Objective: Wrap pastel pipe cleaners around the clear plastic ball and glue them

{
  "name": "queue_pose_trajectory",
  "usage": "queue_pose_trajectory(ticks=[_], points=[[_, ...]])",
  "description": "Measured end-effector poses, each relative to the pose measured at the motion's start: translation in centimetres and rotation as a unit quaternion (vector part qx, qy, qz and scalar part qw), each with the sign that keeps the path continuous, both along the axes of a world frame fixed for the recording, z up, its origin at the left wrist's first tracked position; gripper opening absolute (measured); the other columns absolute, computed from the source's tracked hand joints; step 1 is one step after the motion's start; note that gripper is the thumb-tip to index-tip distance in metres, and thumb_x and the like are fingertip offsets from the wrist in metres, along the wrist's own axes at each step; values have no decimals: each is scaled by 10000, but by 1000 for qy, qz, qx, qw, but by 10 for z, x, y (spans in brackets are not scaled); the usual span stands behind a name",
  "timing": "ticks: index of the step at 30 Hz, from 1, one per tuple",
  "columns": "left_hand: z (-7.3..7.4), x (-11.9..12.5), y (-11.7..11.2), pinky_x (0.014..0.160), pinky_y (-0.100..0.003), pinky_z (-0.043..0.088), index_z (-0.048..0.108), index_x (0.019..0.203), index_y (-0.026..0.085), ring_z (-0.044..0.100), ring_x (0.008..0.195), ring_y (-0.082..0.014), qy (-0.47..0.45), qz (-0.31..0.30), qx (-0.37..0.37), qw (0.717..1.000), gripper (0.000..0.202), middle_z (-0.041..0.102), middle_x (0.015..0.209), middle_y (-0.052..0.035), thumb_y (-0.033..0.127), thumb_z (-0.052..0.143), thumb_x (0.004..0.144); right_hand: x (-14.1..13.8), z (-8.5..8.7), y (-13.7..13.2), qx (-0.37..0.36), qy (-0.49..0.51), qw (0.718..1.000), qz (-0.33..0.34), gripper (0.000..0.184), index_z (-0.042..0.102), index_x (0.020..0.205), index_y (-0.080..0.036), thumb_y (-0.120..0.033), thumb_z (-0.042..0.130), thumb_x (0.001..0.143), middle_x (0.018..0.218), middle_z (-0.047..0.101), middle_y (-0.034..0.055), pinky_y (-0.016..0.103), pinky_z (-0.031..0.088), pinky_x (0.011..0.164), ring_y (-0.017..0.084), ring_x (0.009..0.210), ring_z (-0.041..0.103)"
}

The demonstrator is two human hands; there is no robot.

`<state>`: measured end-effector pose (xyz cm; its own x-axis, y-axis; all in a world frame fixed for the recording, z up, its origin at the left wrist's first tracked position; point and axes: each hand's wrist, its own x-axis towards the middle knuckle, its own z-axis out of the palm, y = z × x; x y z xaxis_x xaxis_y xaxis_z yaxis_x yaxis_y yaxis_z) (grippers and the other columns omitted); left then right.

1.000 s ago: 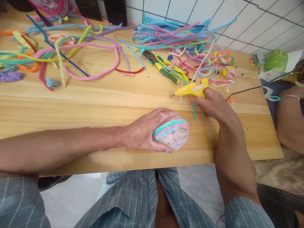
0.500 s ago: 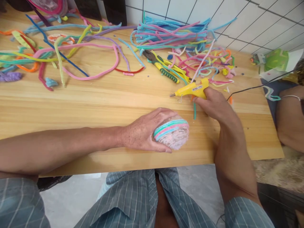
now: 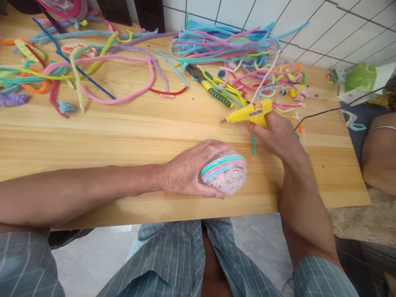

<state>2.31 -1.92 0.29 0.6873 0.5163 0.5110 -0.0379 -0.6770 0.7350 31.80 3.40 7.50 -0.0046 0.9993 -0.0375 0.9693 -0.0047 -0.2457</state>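
My left hand is wrapped round a rounded, ball-like piece near the table's front edge. Green, pink and blue fuzzy bands run across its upper part; the lower part is pale and rough. My right hand grips a yellow hot glue gun by its handle. Its metal nozzle points left, above the tabletop, apart from the ball. A short green pipe cleaner lies beneath the gun. Pliers with yellow-and-green handles rest just behind it.
A bundle of blue and pink pipe cleaners lies by the tiled wall. More loose pipe cleaners spread over the back left. The gun's black cord crosses rightward. Another person's arm is at the right edge.
The glue gun has shifted very slightly up and left, and its cord has moved a little. My left hand and the ball stay in place.
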Motion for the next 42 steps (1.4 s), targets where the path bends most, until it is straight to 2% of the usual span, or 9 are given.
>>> queue_pose_trajectory(ticks=[7, 15, 21, 28, 36, 42], points=[[-1, -1, 0, 1287, -638, 565, 399, 1722, 269, 630, 1535, -426, 2, -2, -5, 1000, 1141, 650, 1614, -206, 582, 996, 802, -5, 5, -1, -12, -49, 999, -16, 475, 697, 1386, -221, -376, 600, 947, 1233, 821, 204, 566, 570, 982, 486, 1183, 752], [-1, -1, 0, 1290, -642, 562, 404, 1721, 276, 632, 1533, -428, 4, -4, -9, 1000, 1144, 653, 1613, -204, 593, 1000, 798, 7, -2, -1, 34, -28, 999, 10, 375, 725, 1301, -271, -413, 628, 968, 1166, 831, 163, 504, 556, 914, 444, 1126, 755], [0, -1, 0, 1295, -645, 555, 400, 1725, 272, 622, 1545, -434, 16, -1, -18, 1000, 1138, 638, 1634, -206, 590, 994, 807, 3, -3, -1, 15, -62, 998, 11, 437, 701, 1375, -240, -387, 598, 976, 1212, 822, 197, 516, 543, 904, 481, 1147, 760], [-2, -2, 0, 1275, -624, 579, 375, 1735, 268, 633, 1530, -418, 9, 0, 1, 1000, 1164, 643, 1609, -210, 605, 993, 808, 5, -1, -1, 34, -68, 997, 10, 388, 716, 1321, -246, -401, 608, 982, 1140, 828, 188, 490, 533, 877, 458, 1094, 762], [-1, -1, 0, 1284, -619, 571, 400, 1722, 260, 633, 1531, -424, 2, -2, -5, 1000, 1165, 650, 1607, -214, 587, 1011, 785, -2, 5, -2, 5, -93, 996, 12, 412, 697, 1340, -203, -375, 599, 979, 1174, 831, 211, 488, 554, 884, 434, 1079, 765], [-3, -2, 0, 1290, -610, 565, 404, 1724, 256, 637, 1529, -423, 9, -2, -7, 1000, 1170, 647, 1620, -212, 611, 1007, 786, 5, 2, -3, 54, -75, 996, 17, 363, 723, 1280, -234, -396, 606, 976, 1110, 831, 182, 470, 547, 864, 425, 1071, 758]])
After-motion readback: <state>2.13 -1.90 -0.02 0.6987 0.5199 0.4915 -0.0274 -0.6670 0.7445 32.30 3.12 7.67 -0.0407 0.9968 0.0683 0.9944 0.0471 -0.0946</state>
